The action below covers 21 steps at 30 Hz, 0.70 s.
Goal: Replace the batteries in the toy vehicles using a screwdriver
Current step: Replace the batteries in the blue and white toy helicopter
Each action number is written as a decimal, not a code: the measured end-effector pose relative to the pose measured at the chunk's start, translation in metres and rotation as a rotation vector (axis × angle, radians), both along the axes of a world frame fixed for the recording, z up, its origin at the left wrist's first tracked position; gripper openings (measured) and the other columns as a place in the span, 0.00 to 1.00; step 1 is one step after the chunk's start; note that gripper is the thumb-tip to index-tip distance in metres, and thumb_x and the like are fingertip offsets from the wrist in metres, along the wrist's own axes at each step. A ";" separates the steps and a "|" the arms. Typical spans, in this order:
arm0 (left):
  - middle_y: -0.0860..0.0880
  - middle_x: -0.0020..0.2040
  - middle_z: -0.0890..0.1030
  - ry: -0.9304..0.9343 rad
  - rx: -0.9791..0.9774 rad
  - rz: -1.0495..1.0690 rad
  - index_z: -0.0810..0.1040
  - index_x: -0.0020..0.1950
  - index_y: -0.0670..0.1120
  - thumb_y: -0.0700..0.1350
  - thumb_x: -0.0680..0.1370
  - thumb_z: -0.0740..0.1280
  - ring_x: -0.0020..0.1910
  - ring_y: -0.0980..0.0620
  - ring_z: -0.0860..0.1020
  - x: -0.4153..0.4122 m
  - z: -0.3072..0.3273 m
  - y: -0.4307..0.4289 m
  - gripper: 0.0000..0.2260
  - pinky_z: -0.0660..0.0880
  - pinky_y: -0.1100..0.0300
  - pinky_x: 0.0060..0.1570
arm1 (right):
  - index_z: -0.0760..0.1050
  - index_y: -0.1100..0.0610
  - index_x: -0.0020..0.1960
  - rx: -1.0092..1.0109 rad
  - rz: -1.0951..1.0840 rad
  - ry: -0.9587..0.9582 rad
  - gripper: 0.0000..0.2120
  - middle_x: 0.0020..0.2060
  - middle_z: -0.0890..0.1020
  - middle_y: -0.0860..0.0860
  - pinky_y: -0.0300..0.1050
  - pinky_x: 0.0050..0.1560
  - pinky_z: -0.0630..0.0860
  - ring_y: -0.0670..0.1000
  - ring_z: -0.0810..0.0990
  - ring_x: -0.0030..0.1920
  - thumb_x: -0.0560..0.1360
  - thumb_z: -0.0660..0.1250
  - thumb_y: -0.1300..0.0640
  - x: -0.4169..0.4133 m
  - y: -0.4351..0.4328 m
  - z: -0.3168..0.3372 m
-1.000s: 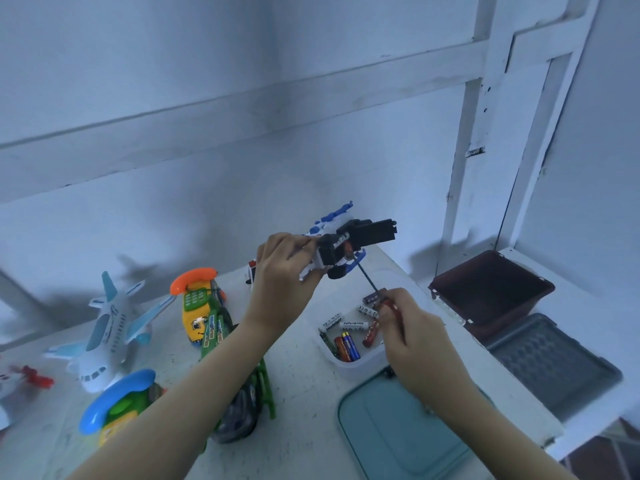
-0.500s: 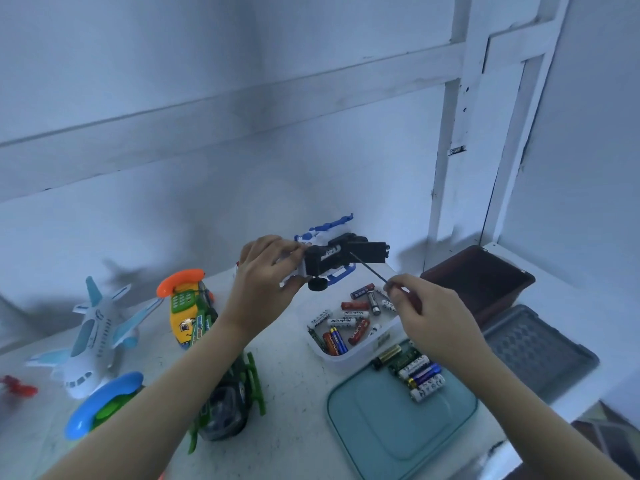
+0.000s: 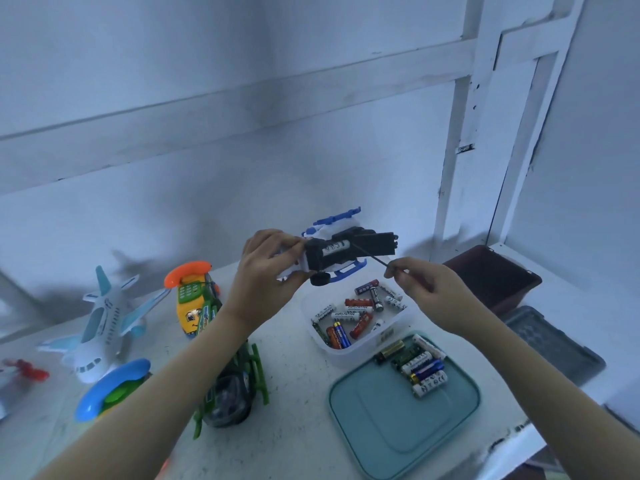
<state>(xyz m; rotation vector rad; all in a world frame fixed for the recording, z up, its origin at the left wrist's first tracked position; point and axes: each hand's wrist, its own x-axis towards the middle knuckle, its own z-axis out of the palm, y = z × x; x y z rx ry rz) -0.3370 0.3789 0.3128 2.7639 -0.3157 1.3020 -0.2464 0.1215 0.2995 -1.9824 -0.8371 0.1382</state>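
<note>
teal lid [image 3: 381, 427], maroon bin [image 3: 498, 275], orange-and-yellow toy phone [image 3: 190, 296]

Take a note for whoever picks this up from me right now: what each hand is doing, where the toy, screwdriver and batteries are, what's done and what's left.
Left hand grips the toy helicopter, raised above the table, black underside facing the camera.
Right hand pinches the screwdriver, tip at that underside.
Loose batteries lie in the clear tub; a row of batteries lies on the teal lid.
Done: a white-labelled cell seems to show in the underside; whether the cover is off is unclear.
Left: finish this toy, then likely the green helicopter and white plane.
</note>
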 end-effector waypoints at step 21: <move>0.44 0.47 0.83 -0.064 0.141 0.002 0.84 0.51 0.37 0.44 0.74 0.68 0.51 0.45 0.75 0.005 -0.002 -0.002 0.12 0.69 0.53 0.51 | 0.79 0.51 0.50 -0.104 0.101 0.017 0.10 0.31 0.77 0.44 0.31 0.31 0.67 0.41 0.67 0.25 0.80 0.60 0.59 -0.013 0.019 0.018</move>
